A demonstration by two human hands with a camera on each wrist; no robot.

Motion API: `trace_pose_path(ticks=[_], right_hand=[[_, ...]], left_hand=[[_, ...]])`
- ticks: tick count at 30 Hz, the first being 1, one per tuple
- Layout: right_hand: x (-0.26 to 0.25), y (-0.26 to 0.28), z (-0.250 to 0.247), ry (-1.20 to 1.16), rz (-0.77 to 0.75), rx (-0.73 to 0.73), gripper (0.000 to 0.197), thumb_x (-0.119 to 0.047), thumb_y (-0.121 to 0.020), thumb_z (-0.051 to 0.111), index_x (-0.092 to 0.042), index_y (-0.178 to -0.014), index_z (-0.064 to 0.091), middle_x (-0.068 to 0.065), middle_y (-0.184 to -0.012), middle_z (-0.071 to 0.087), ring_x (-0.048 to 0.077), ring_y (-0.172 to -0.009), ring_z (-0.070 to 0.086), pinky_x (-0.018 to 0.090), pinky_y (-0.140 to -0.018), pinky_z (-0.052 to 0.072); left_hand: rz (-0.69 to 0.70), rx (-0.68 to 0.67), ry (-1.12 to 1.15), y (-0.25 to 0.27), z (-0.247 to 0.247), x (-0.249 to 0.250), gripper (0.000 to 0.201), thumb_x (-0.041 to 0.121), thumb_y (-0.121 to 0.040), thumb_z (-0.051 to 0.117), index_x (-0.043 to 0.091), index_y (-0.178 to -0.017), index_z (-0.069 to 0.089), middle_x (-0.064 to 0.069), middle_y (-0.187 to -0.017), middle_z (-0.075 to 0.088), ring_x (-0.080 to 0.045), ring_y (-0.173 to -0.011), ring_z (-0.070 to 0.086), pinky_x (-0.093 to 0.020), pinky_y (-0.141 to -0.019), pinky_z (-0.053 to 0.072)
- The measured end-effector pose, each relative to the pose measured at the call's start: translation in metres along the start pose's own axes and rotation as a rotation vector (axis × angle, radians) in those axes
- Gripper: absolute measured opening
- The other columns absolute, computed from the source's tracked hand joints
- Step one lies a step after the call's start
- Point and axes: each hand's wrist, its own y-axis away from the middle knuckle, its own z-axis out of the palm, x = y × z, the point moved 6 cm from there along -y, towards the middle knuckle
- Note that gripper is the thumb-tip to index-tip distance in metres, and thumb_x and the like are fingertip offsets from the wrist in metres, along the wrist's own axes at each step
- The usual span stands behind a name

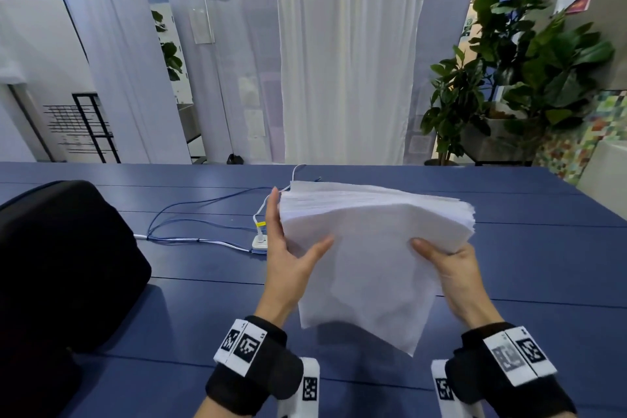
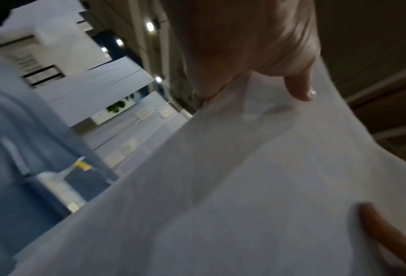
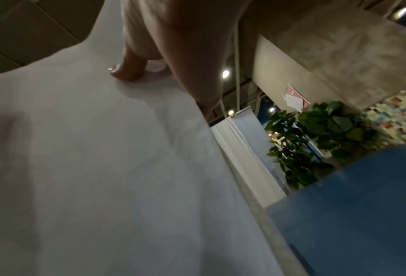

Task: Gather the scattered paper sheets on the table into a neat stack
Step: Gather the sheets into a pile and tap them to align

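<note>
A thick stack of white paper sheets (image 1: 369, 248) is held up, tilted, above the blue table (image 1: 526, 282); its far edges are fanned and uneven. My left hand (image 1: 288, 248) holds the stack's left side, thumb on the top sheet and fingers straight along the edge. My right hand (image 1: 444, 265) grips the right side, thumb on top and fingers hidden beneath. In the left wrist view the paper (image 2: 244, 186) fills the frame under my left hand (image 2: 256, 46). The right wrist view likewise shows the paper (image 3: 102, 168) below my right hand (image 3: 173, 37).
A large black object (image 1: 61, 265) occupies the table's left side. Blue and white cables (image 1: 190, 214) run to a white plug block (image 1: 259, 241) just left of my left hand. Potted plants (image 1: 509, 78) and white curtains (image 1: 349, 61) stand beyond the far edge.
</note>
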Motion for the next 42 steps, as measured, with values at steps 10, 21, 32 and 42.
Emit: trace_pose_path(ticks=[10, 21, 32, 42], right_hand=[[0.015, 0.000, -0.011, 0.196, 0.063, -0.008, 0.063, -0.029, -0.043, 0.091, -0.015, -0.098, 0.064, -0.005, -0.082, 0.073, 0.005, -0.071, 0.067, 0.017, -0.061, 0.052], [-0.016, 0.033, 0.144, 1.739, -0.305, -0.600, 0.087, -0.053, -0.084, 0.051, -0.017, -0.148, 0.006, 0.005, -0.155, 0.016, 0.025, -0.145, 0.009, 0.058, -0.112, 0.001], [-0.053, 0.011, 0.030, 1.109, -0.364, 0.197, 0.093, -0.064, -0.062, 0.064, -0.022, -0.140, 0.036, 0.002, -0.142, 0.044, 0.024, -0.135, 0.035, 0.049, -0.111, 0.019], [0.059, 0.007, -0.025, 0.217, 0.292, 0.149, 0.019, 0.009, -0.074, 0.068, -0.008, -0.081, 0.067, 0.006, -0.081, 0.070, 0.011, -0.060, 0.067, 0.013, -0.051, 0.051]], left_hand=[[-0.372, -0.058, 0.067, 0.019, -0.002, -0.070, 0.060, 0.000, -0.054, 0.082, 0.003, -0.109, 0.057, -0.009, -0.099, 0.070, -0.009, -0.080, 0.069, -0.019, -0.068, 0.054], [-0.261, -0.045, 0.097, 0.017, 0.004, -0.058, 0.069, 0.012, -0.049, 0.079, 0.002, -0.112, 0.053, -0.001, -0.098, 0.067, 0.003, -0.081, 0.066, -0.012, -0.069, 0.050], [-0.391, 0.020, 0.124, 0.021, -0.007, -0.068, 0.016, -0.011, -0.072, 0.068, 0.004, -0.079, 0.066, 0.006, -0.061, 0.072, -0.005, -0.056, 0.065, -0.017, -0.053, 0.052], [-0.364, 0.027, 0.138, 0.017, 0.008, -0.082, 0.064, 0.006, -0.061, 0.078, 0.009, -0.118, 0.049, -0.003, -0.107, 0.066, -0.010, -0.090, 0.067, -0.018, -0.071, 0.054]])
